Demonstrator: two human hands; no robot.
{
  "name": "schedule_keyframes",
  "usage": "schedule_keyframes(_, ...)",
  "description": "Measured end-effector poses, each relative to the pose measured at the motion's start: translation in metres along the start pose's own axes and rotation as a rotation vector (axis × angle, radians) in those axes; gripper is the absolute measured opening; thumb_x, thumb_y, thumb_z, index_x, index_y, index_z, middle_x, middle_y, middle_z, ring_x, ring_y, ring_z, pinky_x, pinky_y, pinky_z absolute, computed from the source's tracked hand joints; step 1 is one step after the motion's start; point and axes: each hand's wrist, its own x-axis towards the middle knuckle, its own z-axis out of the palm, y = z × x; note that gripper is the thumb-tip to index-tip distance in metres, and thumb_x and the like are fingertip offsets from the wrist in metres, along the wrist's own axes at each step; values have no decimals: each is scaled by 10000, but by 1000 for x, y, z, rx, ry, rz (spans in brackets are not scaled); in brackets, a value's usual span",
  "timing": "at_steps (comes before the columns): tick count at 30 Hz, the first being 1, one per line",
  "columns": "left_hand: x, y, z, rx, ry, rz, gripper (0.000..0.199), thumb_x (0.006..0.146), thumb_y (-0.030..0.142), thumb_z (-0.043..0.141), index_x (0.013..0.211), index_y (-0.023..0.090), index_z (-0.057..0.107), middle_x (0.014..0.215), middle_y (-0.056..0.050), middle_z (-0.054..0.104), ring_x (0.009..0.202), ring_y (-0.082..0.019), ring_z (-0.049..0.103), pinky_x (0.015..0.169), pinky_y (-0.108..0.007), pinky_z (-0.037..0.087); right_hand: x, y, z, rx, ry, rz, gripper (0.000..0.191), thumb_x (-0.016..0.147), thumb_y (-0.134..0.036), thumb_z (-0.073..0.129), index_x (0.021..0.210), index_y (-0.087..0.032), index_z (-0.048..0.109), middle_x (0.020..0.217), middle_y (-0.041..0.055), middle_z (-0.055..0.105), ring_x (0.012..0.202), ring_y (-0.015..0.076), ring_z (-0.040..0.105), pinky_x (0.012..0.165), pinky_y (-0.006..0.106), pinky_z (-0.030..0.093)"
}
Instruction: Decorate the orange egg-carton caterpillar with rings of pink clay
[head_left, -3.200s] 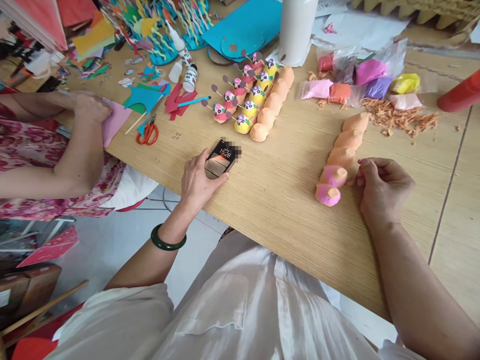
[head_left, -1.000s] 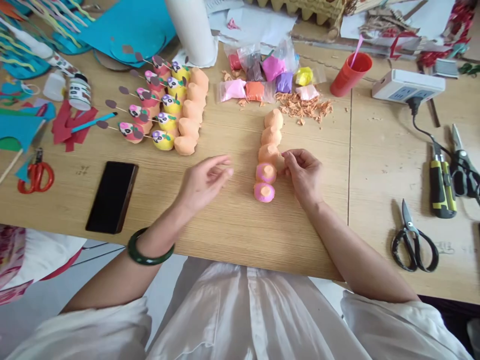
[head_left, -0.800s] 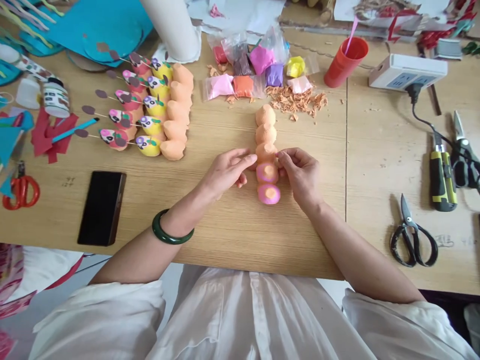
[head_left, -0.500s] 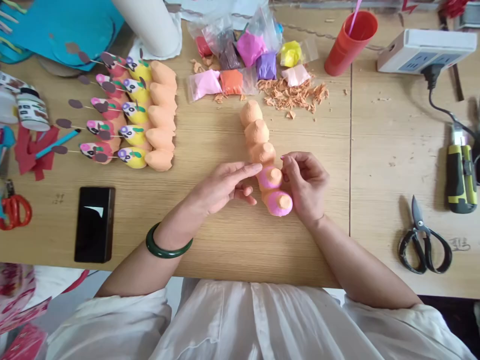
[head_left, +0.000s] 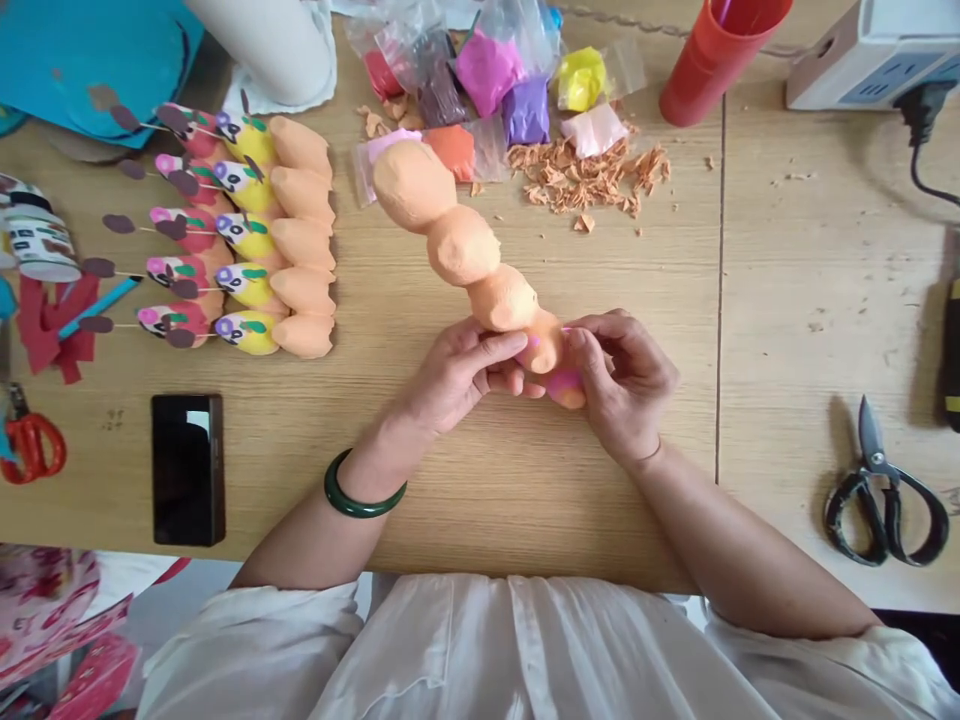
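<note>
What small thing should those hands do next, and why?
Perhaps press the tiny pink bit against the peach strip: the right hand pinches it close by, the left hand holds the strip, and bare peach shows beside its pink patches.

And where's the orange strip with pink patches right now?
In the head view, the strip is at upper centre, its pink-patched end between the left hand and the right hand.

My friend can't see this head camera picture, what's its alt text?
A left hand holds a bumpy orange strip with pink patches over a table, while the right hand pinches a tiny pink bit. Around them lie a phone, black scissors and little bags.
</note>
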Motion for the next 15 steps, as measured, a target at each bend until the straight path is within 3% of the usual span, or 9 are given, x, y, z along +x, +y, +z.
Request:
schedule_keyframes(5, -3, -1, 3, 15, -18, 7, 374, 788, 453, 967, 785, 135, 769, 579, 27, 668, 496, -82, 623, 632, -251, 704, 3, -1, -4, -163, -71, -259, 81, 1045, -199, 724, 997, -241, 775, 792, -2, 741, 669, 155, 586, 693, 367, 494)
schedule_keyframes(15, -7, -6, 0, 96, -84, 113, 294, 883, 411, 881, 801, 144, 790, 732, -10, 770, 494, -82, 621, 614, -269, 707, 6, -4, -9, -296, -150, -476, 107, 1028, -169, 749, 1095, -252, 741, 857, 11, 769, 739, 189, 675, 660, 378, 495)
